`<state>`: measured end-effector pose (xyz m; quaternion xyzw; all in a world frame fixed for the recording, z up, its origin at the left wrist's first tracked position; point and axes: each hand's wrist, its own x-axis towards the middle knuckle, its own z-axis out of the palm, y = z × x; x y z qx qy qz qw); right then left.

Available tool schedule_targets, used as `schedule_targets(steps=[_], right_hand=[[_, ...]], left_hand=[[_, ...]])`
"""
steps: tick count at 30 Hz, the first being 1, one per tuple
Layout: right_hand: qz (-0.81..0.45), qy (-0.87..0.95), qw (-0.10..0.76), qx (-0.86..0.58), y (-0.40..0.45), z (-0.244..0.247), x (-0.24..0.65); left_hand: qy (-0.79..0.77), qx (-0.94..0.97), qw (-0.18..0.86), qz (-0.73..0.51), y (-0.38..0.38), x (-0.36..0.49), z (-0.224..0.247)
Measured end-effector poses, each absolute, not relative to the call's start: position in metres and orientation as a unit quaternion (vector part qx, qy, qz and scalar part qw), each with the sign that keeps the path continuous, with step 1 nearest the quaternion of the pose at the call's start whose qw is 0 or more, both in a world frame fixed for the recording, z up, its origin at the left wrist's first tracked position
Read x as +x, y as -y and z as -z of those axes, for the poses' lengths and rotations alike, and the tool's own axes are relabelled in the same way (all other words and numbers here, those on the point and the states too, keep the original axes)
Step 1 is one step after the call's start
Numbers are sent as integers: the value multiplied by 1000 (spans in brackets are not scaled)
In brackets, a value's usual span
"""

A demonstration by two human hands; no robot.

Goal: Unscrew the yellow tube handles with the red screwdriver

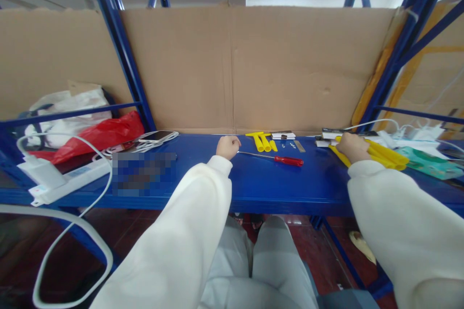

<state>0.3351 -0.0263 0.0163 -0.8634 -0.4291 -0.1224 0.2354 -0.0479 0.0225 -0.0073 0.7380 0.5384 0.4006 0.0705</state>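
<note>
Screwdriver with red handle (289,161) lies on the blue table (261,186), its handle to the right and its thin metal shaft pointing to the left hand (227,147). This hand is just beside the tip of the shaft, and its fingers are curled inward. How tightly they close, and whether they have hold of anything, I cannot tell, because the palm is hidden.

The right hand (352,147) is farther along the table, at the larger yellow pieces (387,155), which lie on both sides of it. Its fingers are mostly hidden, so I cannot tell how far open the grip is, or if it has hold of one piece.

Between the two hands, behind the screwdriver, are two yellow T-shaped pieces (262,142), with one small yellow piece (273,146) near them. To the right of these lies a small grey strip (299,146). A green packet (433,164) is to the right of the larger yellow pieces. On the left side, a phone (158,136) lies near the back, and a white power strip (72,182) stands near a red bag (103,136).
</note>
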Motion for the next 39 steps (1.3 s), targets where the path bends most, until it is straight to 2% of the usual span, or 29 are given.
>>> schedule_targets(steps=[4,10,14,17,23,30,39], right_hand=[[152,466,192,-850,29,-36,304],[157,589,273,-744,9,-51,226],[123,663,326,-663,-9,-34,178],[125,703,329,-618,-14,-14,155],[136,749,305,-573,-8,10,146],[127,752,320,-563,-6,12,149],[126,755,310,-564,-2,11,148]], left_hand=[[-534,740,69,-402,-23,-48,7],[-517,732,89,-434,-28,-46,11],[-460,686,165,-539,-37,-40,19],[-408,656,246,-585,-44,-36,22],[-417,620,376,-548,-49,-34,21],[-421,617,353,-563,-48,-36,20],[-379,639,414,-526,-50,-37,21]])
